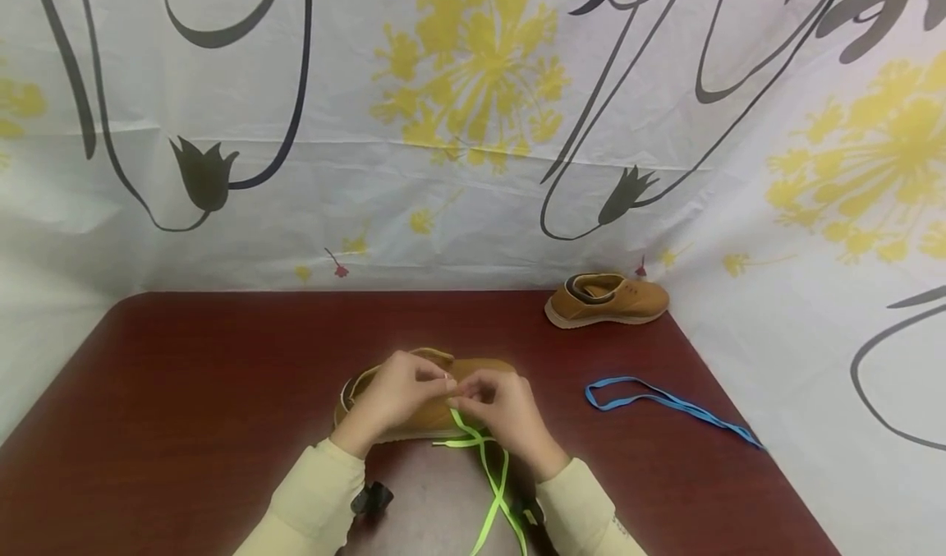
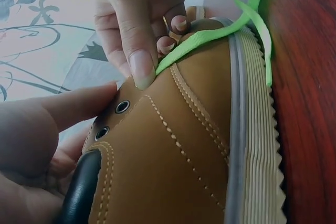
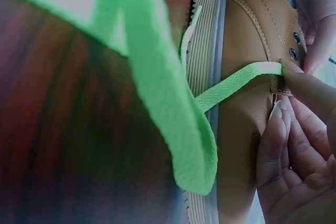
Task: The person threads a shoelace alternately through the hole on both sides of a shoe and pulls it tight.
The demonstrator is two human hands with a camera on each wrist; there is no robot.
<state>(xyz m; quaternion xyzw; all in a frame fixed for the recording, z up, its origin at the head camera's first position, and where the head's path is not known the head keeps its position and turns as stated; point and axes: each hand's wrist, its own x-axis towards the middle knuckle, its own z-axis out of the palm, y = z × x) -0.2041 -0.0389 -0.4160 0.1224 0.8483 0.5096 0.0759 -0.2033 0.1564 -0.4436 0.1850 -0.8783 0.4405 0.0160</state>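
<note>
A tan leather shoe [image 1: 424,420] lies in front of me, toe to the right, its laced side facing away in the left wrist view. My left hand [image 1: 399,392] grips the shoe's eyelet flap, thumb near two bare metal eyelets [image 2: 122,107]. My right hand [image 1: 506,408] pinches a neon green shoelace [image 3: 236,82] against the flap, just beyond those eyelets. The lace's tip is hidden under the thumb. From there the lace runs down over the sole's side and trails across the table toward me.
A second tan shoe [image 1: 609,300] stands at the table's back right corner. A blue shoelace [image 1: 665,400] lies folded along the right edge. The dark red table [image 1: 222,375] meets a patterned white curtain [image 1: 296,236] behind.
</note>
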